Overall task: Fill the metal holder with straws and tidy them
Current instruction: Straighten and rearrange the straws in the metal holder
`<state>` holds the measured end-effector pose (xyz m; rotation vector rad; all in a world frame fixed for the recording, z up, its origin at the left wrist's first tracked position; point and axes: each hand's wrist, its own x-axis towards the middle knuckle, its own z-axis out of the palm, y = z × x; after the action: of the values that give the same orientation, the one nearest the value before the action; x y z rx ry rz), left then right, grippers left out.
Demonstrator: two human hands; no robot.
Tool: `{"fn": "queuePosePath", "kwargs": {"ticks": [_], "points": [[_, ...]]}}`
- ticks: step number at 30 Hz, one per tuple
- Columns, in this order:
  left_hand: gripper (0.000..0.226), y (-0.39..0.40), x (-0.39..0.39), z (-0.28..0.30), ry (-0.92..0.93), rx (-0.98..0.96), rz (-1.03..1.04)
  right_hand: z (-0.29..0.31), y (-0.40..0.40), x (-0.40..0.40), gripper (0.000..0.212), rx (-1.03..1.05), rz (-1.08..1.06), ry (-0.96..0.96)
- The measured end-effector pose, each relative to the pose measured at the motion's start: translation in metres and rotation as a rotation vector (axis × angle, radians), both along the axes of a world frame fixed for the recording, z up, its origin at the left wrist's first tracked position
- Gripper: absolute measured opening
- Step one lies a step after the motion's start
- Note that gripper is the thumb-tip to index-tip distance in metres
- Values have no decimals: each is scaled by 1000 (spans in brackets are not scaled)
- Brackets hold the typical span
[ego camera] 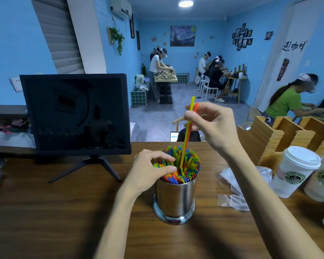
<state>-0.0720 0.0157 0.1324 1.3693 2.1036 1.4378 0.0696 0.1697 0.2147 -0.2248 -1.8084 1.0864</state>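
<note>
Head view: at lower centre of the frame the left hand (151, 170) is resting curled fingers on the packed straws (183, 165), parting them in the holder (174, 199), which is standing on the counter (64, 212). Right of it, the right hand (211, 126) is pinching two raised straws (187, 128), their lower ends among the bundle. Filling looks nearly done; seating these and levelling remain.

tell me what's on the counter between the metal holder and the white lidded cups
Crumpled clear plastic wrapping lies on the wooden counter between the metal holder and the nearer lidded cup, seen in the head view.
</note>
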Motion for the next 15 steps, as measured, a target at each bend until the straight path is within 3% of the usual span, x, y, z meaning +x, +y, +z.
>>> {"fn": "queuePosePath", "kwargs": {"ticks": [3, 9, 15], "points": [[16, -3, -5, -1, -2, 55, -26, -18, -1, -6, 14, 98, -43, -102], [13, 2, -5, -4, -55, 205, 49, -68, -12, -6, 52, 338, -156, -319], [13, 14, -11, -5, -14, 235, 146, -95, -11, -3, 13, 547, -288, -284]]}}
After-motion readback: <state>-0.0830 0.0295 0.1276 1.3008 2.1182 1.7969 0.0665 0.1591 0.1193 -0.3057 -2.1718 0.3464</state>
